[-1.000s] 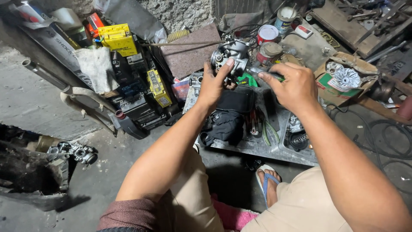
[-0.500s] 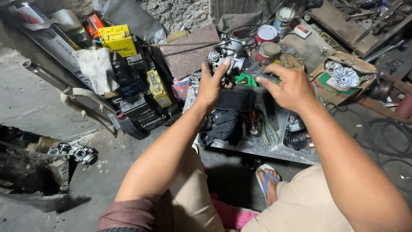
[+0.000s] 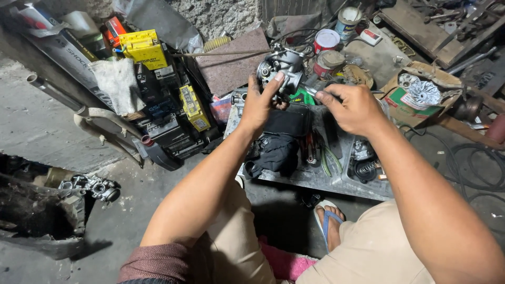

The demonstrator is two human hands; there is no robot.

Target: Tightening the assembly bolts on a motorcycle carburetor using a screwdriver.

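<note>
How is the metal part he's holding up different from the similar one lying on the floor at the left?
The held carburetor is gripped in the left hand, raised above the metal tray; the floor carburetor lies untouched on the concrete beside a dark broken casing. The held one looks brighter and bigger in view; the floor one looks duller. Both are grey metal engine parts.

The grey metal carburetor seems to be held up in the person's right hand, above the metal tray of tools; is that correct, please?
Not quite: the head view shows the left hand gripping the carburetor above the metal tray. The right hand is beside it.
</note>
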